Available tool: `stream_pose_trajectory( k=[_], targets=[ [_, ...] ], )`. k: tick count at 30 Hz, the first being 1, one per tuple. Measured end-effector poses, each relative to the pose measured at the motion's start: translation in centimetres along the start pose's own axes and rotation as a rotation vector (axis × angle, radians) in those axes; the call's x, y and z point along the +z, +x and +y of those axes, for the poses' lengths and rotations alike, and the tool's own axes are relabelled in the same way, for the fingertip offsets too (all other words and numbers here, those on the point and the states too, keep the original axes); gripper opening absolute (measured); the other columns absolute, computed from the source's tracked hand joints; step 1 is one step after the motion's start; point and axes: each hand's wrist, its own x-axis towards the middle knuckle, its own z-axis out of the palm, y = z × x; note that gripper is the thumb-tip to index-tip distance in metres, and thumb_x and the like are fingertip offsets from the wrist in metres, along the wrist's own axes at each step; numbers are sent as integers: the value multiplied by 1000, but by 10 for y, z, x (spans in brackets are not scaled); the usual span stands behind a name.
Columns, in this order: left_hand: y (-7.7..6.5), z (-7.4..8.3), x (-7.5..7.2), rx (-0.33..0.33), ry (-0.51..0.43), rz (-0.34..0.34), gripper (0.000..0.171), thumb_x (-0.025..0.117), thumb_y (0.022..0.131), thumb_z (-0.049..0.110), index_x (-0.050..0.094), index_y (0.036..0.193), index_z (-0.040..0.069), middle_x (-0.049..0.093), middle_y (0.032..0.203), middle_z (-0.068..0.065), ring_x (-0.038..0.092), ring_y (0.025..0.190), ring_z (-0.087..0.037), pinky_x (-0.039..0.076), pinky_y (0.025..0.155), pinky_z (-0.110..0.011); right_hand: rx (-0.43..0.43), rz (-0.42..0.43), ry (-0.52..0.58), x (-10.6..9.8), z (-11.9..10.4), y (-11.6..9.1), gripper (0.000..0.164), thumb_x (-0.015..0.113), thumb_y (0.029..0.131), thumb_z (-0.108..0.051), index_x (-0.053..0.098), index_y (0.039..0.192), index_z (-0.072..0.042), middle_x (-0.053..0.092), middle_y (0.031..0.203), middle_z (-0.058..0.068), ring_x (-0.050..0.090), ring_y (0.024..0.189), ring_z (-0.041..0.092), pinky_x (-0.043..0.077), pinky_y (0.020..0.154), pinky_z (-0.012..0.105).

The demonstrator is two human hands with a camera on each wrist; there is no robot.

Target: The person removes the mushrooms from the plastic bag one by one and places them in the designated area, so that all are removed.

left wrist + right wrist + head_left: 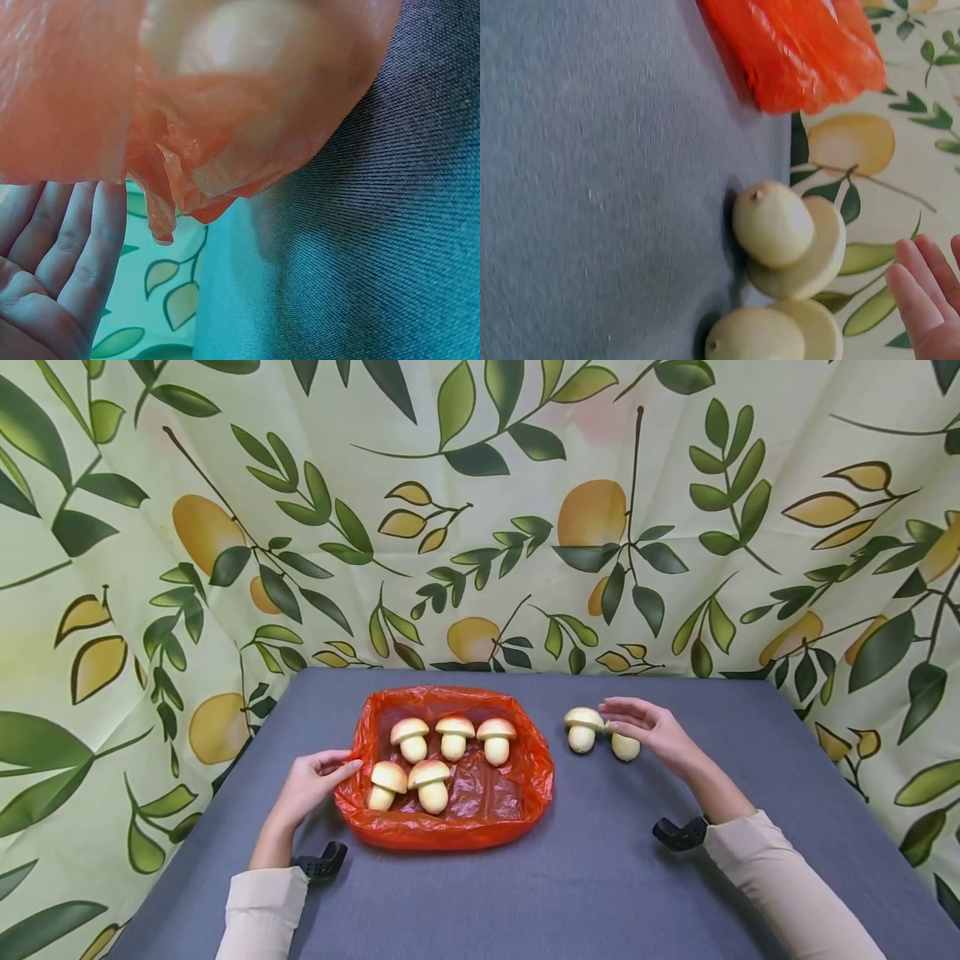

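Note:
A red plastic bag (450, 837), its mouth spread wide, lies on the table with several toy mushrooms (432, 787) inside. At the bag's left rim, my left hand (318, 781) pinches the plastic between thumb and fingers; in the left wrist view the bag hides its fingertips. Two more toy mushrooms stand to the right of the bag, one (582, 730) fully visible and the other (626, 747) with its cap hidden behind my right hand (654, 732). That hand hovers over the right-hand mushroom, its fingers extended and holding nothing. The right wrist view shows its fingers (911, 300) apart from both mushrooms.
A grey cloth covers the table (487, 902). Behind and beside it hangs a curtain (480, 510) printed with leaves and fruit. Each wrist wears a black camera mount, one on the left (322, 862) and one on the right (681, 833).

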Motion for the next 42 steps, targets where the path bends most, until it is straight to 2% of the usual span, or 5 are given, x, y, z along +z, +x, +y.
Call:
stream_pose_trajectory(
  k=[12,18,24,34,42],
  targets=[
    [-1,1,-2,-9,-14,-13,41,68,90,19,62,119,-9,75,98,-11,65,71,4,55,67,-18,-18,-55,0,20,-4,-1,49,63,93,-16,48,135,3,61,132,7,61,111,-7,47,90,8],
    [-1,1,-3,-11,-28,-13,41,68,90,19,62,119,-10,76,91,3,65,72,5,54,68,-17,-97,-133,56,32,-6,0,47,61,93,-10,47,133,10,66,120,-15,63,109,-6,49,90,10],
    [-2,1,-3,-10,-19,-12,41,68,90,19,62,119,-10,76,97,-8,65,72,5,55,68,-17,-124,-190,109,42,-9,1,47,58,94,-6,42,133,14,65,115,-21,63,108,-5,51,90,14],
    [-2,1,-4,-2,-14,-13,41,68,90,20,63,119,-8,75,98,-11,65,70,4,55,67,-18,-109,-243,115,62,-18,1,49,60,94,-9,42,133,14,52,133,34,64,110,1,52,90,16],
    [-3,2,-4,8,-22,-18,40,68,90,19,63,119,-8,76,95,-5,65,71,4,55,67,-18,-125,-317,125,80,-23,1,51,61,93,-8,43,134,15,49,132,40,64,115,10,52,91,17]
  ],
)
